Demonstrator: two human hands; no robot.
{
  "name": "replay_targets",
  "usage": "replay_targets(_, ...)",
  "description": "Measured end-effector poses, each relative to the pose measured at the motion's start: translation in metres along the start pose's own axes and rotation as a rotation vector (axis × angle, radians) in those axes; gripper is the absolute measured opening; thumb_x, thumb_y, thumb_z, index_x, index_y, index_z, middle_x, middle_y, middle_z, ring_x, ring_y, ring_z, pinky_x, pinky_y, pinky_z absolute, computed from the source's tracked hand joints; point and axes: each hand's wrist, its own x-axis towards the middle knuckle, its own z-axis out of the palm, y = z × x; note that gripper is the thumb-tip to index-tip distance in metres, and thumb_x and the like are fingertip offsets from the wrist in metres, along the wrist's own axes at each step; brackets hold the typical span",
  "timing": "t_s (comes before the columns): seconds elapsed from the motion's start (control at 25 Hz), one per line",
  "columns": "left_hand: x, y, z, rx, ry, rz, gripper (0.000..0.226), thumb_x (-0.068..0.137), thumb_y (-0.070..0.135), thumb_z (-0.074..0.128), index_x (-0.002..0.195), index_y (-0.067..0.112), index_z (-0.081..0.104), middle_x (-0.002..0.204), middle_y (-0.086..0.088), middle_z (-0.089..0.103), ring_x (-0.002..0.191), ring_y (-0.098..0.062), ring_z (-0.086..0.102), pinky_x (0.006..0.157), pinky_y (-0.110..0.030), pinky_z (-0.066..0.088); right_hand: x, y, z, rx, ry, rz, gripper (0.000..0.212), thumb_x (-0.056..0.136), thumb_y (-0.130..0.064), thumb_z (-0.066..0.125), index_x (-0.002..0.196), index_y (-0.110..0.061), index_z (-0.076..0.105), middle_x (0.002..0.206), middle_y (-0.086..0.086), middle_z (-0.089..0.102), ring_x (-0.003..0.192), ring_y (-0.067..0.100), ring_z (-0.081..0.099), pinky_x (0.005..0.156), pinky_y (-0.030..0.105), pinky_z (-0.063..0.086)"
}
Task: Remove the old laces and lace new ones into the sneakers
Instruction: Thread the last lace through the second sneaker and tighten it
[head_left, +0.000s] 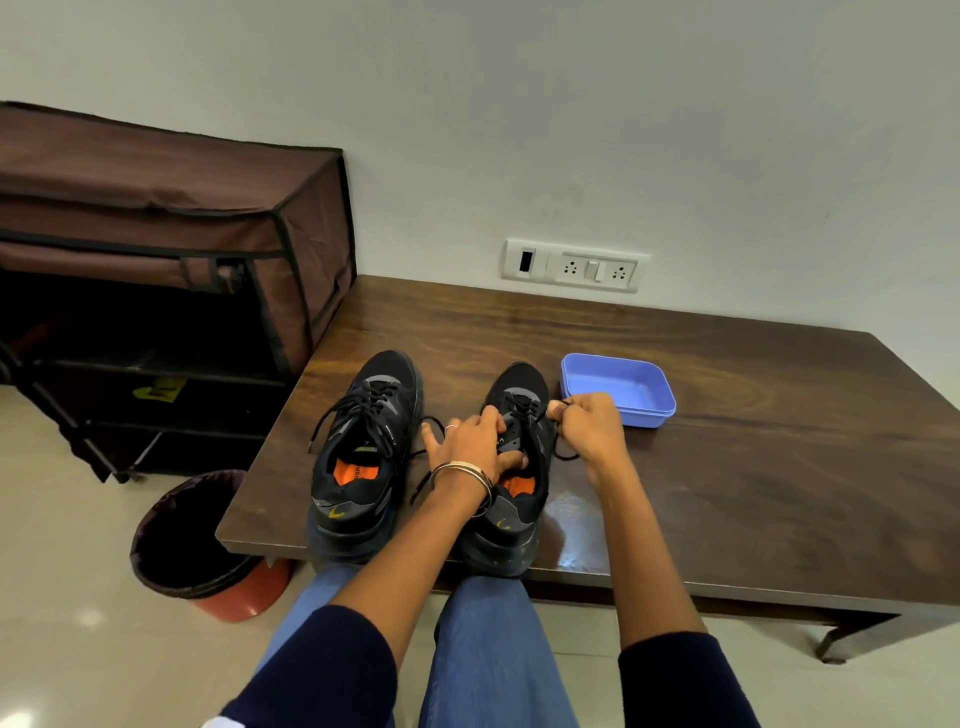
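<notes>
Two black sneakers with orange insoles stand side by side, toes away from me, at the near edge of the brown table. The left sneaker is laced, with its black lace ends hanging loose on both sides. My left hand rests on the tongue and opening of the right sneaker, holding it steady. My right hand pinches a black lace at that shoe's right side, pulled out from the eyelets.
An empty blue plastic tray sits just right of the shoes. A brown fabric shoe rack stands left of the table, with a lined red bin on the floor below. A wall socket panel is behind.
</notes>
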Motion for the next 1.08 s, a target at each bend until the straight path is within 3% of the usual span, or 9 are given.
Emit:
replay_targets(0.16,0.0,0.003,-0.002,0.033,-0.014,0.01,0.043,0.078,0.053,0.066,0.108,0.028,0.048,0.118,0.005,0.061,0.121,-0.024,0.046,0.11,-0.06,0.014,-0.003,-0.001,-0.01,-0.269,0.077,0.112,0.039,0.094,-0.04,0.053,0.079,-0.004,0.059,0.086,0.012,0.064,0.085,0.034,0.058,0.07,0.034,0.043)
replay_targets(0.24,-0.001,0.002,-0.002,0.088,0.002,0.038,0.042,0.081,0.053,0.062,0.113,0.029,0.05,0.119,0.004,0.06,0.123,-0.023,0.043,0.109,-0.058,0.015,-0.007,-0.012,-0.024,-0.523,0.168,0.134,0.045,0.095,-0.052,0.048,0.095,-0.008,0.059,0.114,0.014,0.055,0.109,0.036,0.051,0.079,0.04,0.043)
replay_targets(0.36,-0.004,0.002,0.0,0.227,0.102,0.109,0.041,0.087,0.054,0.052,0.12,0.029,0.054,0.123,0.005,0.056,0.125,-0.021,0.038,0.106,-0.051,0.019,-0.018,-0.036,-0.041,-0.731,0.245,0.178,0.028,0.097,-0.035,0.053,0.103,-0.008,0.061,0.145,0.02,0.022,0.133,0.037,0.021,0.093,0.049,0.038)
replay_targets(0.48,-0.006,-0.001,0.005,0.255,0.169,0.13,0.039,0.091,0.052,0.045,0.119,0.031,0.06,0.121,0.006,0.055,0.12,-0.02,0.037,0.096,-0.042,0.023,-0.018,-0.051,-0.046,-0.769,0.104,0.106,0.023,0.093,-0.009,0.048,0.071,-0.008,0.043,0.133,0.024,0.035,0.127,0.038,0.028,0.091,0.043,0.038)
replay_targets(0.56,-0.006,-0.004,0.004,0.193,0.169,0.098,0.036,0.092,0.051,0.044,0.12,0.036,0.06,0.118,0.009,0.055,0.117,-0.018,0.038,0.09,-0.038,0.022,-0.017,-0.059,-0.042,-0.568,-0.06,-0.051,0.035,0.096,-0.006,0.041,0.063,-0.012,0.032,0.089,0.017,0.056,0.093,0.031,0.05,0.07,0.032,0.04)
replay_targets(0.64,-0.005,-0.004,0.003,0.127,0.149,0.067,0.033,0.092,0.049,0.046,0.121,0.039,0.06,0.116,0.009,0.056,0.115,-0.016,0.04,0.089,-0.036,0.023,-0.019,-0.059,-0.028,-0.377,-0.174,-0.133,0.037,0.099,-0.01,0.041,0.062,-0.013,0.04,0.065,0.006,0.055,0.063,0.02,0.048,0.057,0.028,0.035)
replay_targets(0.76,-0.004,-0.003,0.001,0.037,0.121,0.034,0.031,0.093,0.043,0.048,0.119,0.037,0.062,0.11,0.006,0.058,0.111,-0.018,0.048,0.088,-0.037,0.027,-0.021,-0.043,0.0,-0.474,-0.289,-0.22,0.038,0.1,-0.01,0.042,0.062,-0.011,0.044,0.065,0.008,0.05,0.066,0.021,0.045,0.061,0.029,0.035)
replay_targets(0.96,0.001,-0.006,-0.007,-0.194,0.131,-0.099,0.028,0.089,0.04,0.053,0.112,0.038,0.068,0.104,0.004,0.069,0.105,-0.021,0.058,0.088,-0.035,0.034,-0.02,-0.012,0.024,-0.161,0.067,-0.222,0.03,0.087,0.007,0.056,0.112,-0.004,0.07,0.086,0.012,0.072,0.087,0.021,0.067,0.088,0.033,0.053)
replay_targets(1.08,0.005,-0.011,-0.009,-0.301,0.122,-0.162,0.028,0.085,0.041,0.057,0.111,0.04,0.069,0.109,0.0,0.071,0.107,-0.025,0.06,0.091,-0.034,0.042,-0.02,-0.009,0.034,-0.196,0.131,-0.195,0.016,0.085,0.001,0.065,0.093,-0.009,0.075,0.078,0.003,0.072,0.081,0.015,0.068,0.083,0.029,0.054)
